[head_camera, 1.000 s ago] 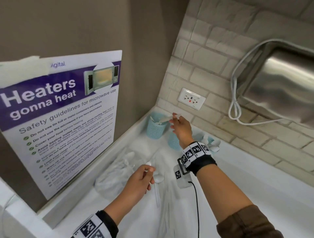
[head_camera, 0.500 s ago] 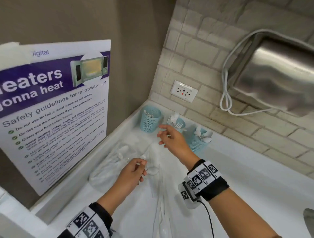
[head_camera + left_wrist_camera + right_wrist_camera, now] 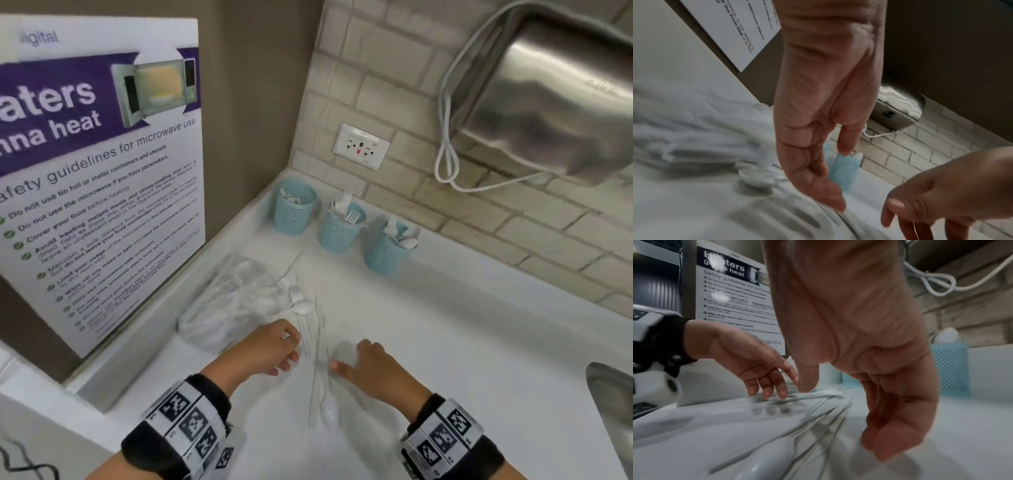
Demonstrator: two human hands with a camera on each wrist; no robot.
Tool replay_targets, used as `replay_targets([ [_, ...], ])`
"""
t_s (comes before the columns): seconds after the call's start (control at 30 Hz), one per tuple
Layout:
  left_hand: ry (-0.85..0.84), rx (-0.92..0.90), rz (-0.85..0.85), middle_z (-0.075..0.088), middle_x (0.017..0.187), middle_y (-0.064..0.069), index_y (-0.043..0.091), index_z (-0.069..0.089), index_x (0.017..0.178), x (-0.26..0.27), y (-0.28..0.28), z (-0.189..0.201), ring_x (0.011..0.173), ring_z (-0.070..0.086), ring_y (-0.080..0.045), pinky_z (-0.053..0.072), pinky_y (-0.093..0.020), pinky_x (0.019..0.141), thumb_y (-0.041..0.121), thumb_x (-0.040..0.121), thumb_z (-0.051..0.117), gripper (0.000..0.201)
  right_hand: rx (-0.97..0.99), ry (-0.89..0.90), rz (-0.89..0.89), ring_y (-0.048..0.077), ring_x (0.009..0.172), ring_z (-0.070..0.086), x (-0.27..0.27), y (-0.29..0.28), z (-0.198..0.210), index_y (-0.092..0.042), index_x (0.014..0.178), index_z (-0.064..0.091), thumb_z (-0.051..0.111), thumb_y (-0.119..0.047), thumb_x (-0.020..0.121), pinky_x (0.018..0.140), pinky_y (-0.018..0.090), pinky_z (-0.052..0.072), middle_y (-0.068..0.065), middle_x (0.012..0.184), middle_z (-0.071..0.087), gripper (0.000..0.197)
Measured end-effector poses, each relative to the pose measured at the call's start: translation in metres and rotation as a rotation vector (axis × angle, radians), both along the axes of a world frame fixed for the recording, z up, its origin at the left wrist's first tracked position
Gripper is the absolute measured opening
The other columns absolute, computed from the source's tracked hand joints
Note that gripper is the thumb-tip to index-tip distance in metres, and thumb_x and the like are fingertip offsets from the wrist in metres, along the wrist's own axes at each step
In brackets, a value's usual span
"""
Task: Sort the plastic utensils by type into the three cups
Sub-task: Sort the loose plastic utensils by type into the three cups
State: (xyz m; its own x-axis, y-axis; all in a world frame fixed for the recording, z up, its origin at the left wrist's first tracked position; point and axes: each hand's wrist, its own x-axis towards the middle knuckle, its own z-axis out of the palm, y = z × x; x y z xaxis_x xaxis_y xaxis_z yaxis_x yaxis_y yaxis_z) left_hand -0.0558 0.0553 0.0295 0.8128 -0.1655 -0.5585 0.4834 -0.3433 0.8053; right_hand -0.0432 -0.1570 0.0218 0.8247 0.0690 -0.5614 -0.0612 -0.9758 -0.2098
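White counter (image 3: 428,342) carries 3 blue mesh cups (image 3: 337,226) by the wall, each apparently taking 1 type; forks show in the middle one. Loose utensils (image 3: 317,342) lie beside a plastic bag (image 3: 222,308). The left hand (image 3: 270,347) reaches among the handles, fingers loosely curled, holding nothing visible. The right hand (image 3: 373,366) hovers spread and empty, likely choosing.

A shared office kitchenette is suggested: a microwave safety poster (image 3: 99,164) is fixed beside a white counter (image 3: 445,325), a brick-tiled wall (image 3: 394,85) carries a socket (image 3: 361,146), and a steel sink (image 3: 613,404) is set alongside.
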Motion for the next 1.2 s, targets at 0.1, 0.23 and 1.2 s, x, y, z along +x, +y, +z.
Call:
replay_targets([
  [0.1,0.03,0.071,-0.125,0.067,0.11,-0.003,0.023,0.049,0.118,-0.004,-0.007,-0.004,0.085,0.063,-0.014,0.053,-0.027,0.08,0.037,0.097,0.041,0.027,0.017,0.062,-0.027,0.025,0.118,0.051,-0.014,0.013,-0.013,-0.003,0.139,0.027,0.048,-0.076,0.078,0.084,0.029,0.043,0.013,0.137,0.04,0.097],
  [0.23,0.046,0.055,-0.261,0.063,0.121,-0.004,0.025,0.038,0.134,-0.009,-0.018,-0.009,0.103,0.061,-0.016,0.049,-0.028,0.09,0.037,0.099,0.037,0.036,-0.042,0.013,-0.007,0.025,0.118,0.052,-0.016,0.035,-0.026,-0.003,0.14,0.024,0.052,-0.064,0.085,0.082,0.029,0.043,0.012,0.137,0.039,0.087],
  [1.2,-0.581,0.126,-0.05,-0.002,0.155,-0.005,0.042,-0.009,0.146,0.004,-0.022,0.0,0.146,0.009,-0.022,0.02,-0.035,0.117,0.029,0.088,0.064,0.094,0.69,0.013,-0.17,0.008,0.047,0.05,-0.011,0.034,0.04,-0.013,0.087,0.048,0.043,-0.037,0.1,0.049,0.021,0.044,0.002,0.071,0.054,0.027],
])
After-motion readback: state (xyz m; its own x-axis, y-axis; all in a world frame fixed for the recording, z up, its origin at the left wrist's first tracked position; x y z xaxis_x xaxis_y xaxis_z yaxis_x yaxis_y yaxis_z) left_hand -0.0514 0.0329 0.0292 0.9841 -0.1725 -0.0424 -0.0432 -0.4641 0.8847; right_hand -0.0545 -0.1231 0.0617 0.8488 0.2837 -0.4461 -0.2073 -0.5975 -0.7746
